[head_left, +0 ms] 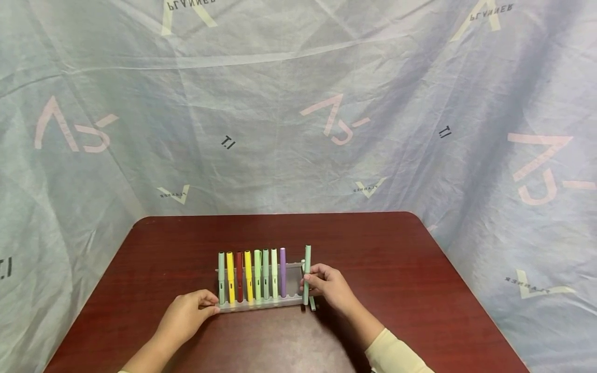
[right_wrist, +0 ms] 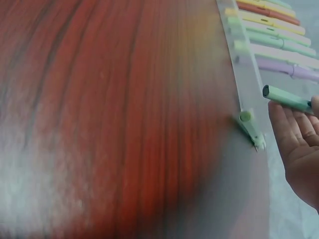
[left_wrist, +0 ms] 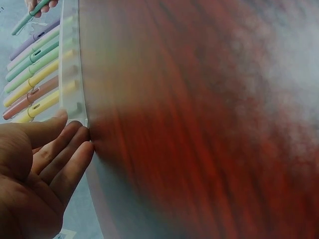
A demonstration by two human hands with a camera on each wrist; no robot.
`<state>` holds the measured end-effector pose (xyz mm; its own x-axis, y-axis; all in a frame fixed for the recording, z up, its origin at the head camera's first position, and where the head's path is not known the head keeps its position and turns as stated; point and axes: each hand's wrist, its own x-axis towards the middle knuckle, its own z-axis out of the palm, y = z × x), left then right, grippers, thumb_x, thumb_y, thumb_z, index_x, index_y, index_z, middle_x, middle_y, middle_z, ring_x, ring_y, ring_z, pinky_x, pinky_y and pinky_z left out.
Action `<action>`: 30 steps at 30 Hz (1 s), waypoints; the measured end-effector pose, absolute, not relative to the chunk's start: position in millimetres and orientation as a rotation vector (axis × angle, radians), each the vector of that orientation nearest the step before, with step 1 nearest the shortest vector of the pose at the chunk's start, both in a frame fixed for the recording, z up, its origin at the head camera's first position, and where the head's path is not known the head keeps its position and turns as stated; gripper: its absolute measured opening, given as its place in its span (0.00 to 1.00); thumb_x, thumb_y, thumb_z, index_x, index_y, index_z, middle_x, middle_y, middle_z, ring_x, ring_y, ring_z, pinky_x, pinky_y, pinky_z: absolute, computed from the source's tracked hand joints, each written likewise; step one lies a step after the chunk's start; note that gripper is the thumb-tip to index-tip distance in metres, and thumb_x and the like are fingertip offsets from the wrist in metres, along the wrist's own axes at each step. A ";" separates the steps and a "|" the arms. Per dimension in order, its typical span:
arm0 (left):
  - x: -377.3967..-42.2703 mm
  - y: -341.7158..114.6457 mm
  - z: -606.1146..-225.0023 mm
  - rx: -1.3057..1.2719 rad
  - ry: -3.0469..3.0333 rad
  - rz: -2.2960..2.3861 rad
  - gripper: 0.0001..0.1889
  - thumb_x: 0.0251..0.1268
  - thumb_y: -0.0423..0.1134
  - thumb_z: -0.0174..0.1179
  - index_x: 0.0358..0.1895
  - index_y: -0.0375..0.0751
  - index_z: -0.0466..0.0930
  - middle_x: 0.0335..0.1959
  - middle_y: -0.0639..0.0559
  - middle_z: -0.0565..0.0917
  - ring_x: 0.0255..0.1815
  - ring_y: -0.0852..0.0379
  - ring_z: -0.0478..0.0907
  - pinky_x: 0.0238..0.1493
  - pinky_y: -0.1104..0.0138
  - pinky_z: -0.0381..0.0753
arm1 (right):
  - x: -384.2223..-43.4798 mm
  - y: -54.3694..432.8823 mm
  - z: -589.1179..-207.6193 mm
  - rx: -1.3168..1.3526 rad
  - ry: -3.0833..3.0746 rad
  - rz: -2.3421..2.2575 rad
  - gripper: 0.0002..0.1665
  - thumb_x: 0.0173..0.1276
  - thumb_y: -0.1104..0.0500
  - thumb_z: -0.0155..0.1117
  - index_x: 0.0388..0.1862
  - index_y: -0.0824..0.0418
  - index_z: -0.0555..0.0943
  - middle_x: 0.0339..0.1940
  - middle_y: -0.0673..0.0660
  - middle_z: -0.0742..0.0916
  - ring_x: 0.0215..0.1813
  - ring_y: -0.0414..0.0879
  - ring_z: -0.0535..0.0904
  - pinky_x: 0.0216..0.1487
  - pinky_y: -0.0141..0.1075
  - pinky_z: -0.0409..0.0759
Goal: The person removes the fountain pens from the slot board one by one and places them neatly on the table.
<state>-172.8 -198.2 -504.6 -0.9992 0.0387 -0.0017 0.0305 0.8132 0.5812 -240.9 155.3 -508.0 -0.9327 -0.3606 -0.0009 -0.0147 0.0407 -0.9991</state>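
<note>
Evidently, steady rack (head_left: 252, 306) favoured clean handling
Right hand (head_left: 332, 286) pinched green pen (head_left: 308, 259) upright at rack's right end; left hand (head_left: 184, 316) pinched near-left corner, sensibly bracing against slip

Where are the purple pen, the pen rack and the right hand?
Purple pen (head_left: 282, 273): head view, middle of its length.
Pen rack (head_left: 291, 301): head view, near edge.
Right hand (head_left: 330, 286): head view, its middle.

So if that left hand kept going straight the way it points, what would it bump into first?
The clear pen rack; the left hand appears to touch its left end. The leftmost grey-green pen would probably come next, though depth is unclear.
</note>
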 end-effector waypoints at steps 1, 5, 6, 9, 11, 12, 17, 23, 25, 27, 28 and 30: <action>-172.7 -198.4 -504.8 0.055 2.978 0.952 0.06 0.58 0.42 0.70 0.36 0.54 0.84 0.34 0.62 0.87 0.40 0.57 0.86 0.46 0.54 0.83 | -241.1 157.1 -507.7 -0.383 2.061 -1.985 0.21 0.73 0.62 0.60 0.50 0.81 0.72 0.44 0.80 0.82 0.47 0.72 0.83 0.45 0.51 0.86; -173.1 -199.5 -505.8 0.053 2.976 0.939 0.06 0.58 0.42 0.70 0.37 0.54 0.84 0.34 0.61 0.87 0.40 0.56 0.85 0.45 0.54 0.83 | -243.8 164.7 -507.8 -0.378 2.105 -1.969 0.20 0.73 0.61 0.60 0.50 0.80 0.73 0.43 0.79 0.83 0.44 0.69 0.84 0.43 0.50 0.86; -173.2 -199.6 -506.1 0.053 2.976 0.939 0.06 0.58 0.42 0.70 0.37 0.54 0.84 0.35 0.61 0.87 0.40 0.56 0.85 0.45 0.54 0.83 | -244.9 166.9 -508.5 -0.371 2.130 -1.956 0.20 0.72 0.61 0.61 0.49 0.79 0.74 0.43 0.78 0.84 0.43 0.67 0.85 0.42 0.49 0.87; -173.7 -199.7 -506.5 0.055 2.977 0.937 0.06 0.58 0.42 0.70 0.37 0.54 0.84 0.34 0.61 0.87 0.40 0.56 0.85 0.45 0.54 0.83 | -247.7 173.2 -510.4 -0.316 2.188 -1.924 0.20 0.71 0.60 0.62 0.49 0.78 0.76 0.42 0.74 0.85 0.37 0.58 0.87 0.39 0.48 0.87; -173.7 -199.5 -506.5 0.053 2.977 0.938 0.05 0.58 0.42 0.70 0.37 0.54 0.84 0.34 0.61 0.87 0.40 0.56 0.85 0.46 0.54 0.83 | -249.5 177.0 -511.9 -0.278 2.208 -1.905 0.20 0.71 0.60 0.63 0.50 0.78 0.76 0.42 0.73 0.84 0.34 0.52 0.87 0.38 0.48 0.87; -173.8 -199.5 -506.3 0.055 2.977 0.938 0.06 0.58 0.42 0.70 0.37 0.54 0.84 0.34 0.61 0.87 0.40 0.56 0.86 0.46 0.54 0.83 | -250.4 178.8 -512.6 -0.257 2.219 -1.891 0.20 0.71 0.60 0.63 0.50 0.78 0.76 0.42 0.73 0.84 0.32 0.50 0.86 0.38 0.48 0.87; -173.9 -199.4 -505.7 0.054 2.976 0.935 0.06 0.58 0.42 0.70 0.37 0.54 0.84 0.34 0.62 0.87 0.40 0.56 0.85 0.46 0.54 0.83 | -252.8 184.9 -514.4 -0.195 2.256 -1.820 0.19 0.70 0.63 0.63 0.51 0.79 0.77 0.40 0.72 0.85 0.30 0.46 0.85 0.38 0.45 0.87; -174.1 -199.6 -505.7 0.047 2.972 0.943 0.06 0.58 0.42 0.70 0.37 0.54 0.84 0.34 0.62 0.87 0.40 0.57 0.85 0.45 0.54 0.83 | -254.2 185.3 -517.9 -0.159 2.316 -1.704 0.15 0.69 0.62 0.64 0.47 0.75 0.80 0.35 0.64 0.86 0.31 0.48 0.84 0.35 0.45 0.87; -174.6 -199.8 -506.1 0.052 2.968 0.943 0.06 0.58 0.42 0.70 0.37 0.54 0.84 0.35 0.62 0.87 0.40 0.57 0.85 0.45 0.54 0.83 | -254.5 184.3 -519.7 -0.146 2.347 -1.676 0.14 0.68 0.61 0.65 0.44 0.74 0.81 0.33 0.62 0.87 0.31 0.48 0.84 0.33 0.45 0.86; -175.0 -200.0 -506.5 0.055 2.963 0.944 0.06 0.58 0.43 0.70 0.37 0.54 0.84 0.35 0.61 0.87 0.40 0.56 0.85 0.45 0.54 0.83 | -255.0 183.3 -521.6 -0.128 2.365 -1.660 0.13 0.67 0.61 0.66 0.42 0.72 0.82 0.32 0.61 0.87 0.30 0.48 0.84 0.31 0.44 0.86; -175.2 -200.1 -506.7 0.057 2.960 0.943 0.06 0.59 0.44 0.70 0.38 0.54 0.84 0.35 0.61 0.87 0.40 0.56 0.85 0.44 0.54 0.83 | -255.3 182.9 -522.2 -0.124 2.372 -1.651 0.13 0.67 0.61 0.66 0.42 0.72 0.82 0.32 0.61 0.87 0.30 0.48 0.84 0.31 0.44 0.86; -175.5 -200.2 -506.3 0.060 2.955 0.947 0.06 0.59 0.44 0.70 0.38 0.53 0.84 0.35 0.61 0.87 0.40 0.56 0.85 0.44 0.54 0.83 | -255.9 181.8 -522.8 -0.113 2.373 -1.637 0.12 0.67 0.62 0.66 0.41 0.72 0.82 0.32 0.61 0.87 0.30 0.48 0.84 0.31 0.43 0.86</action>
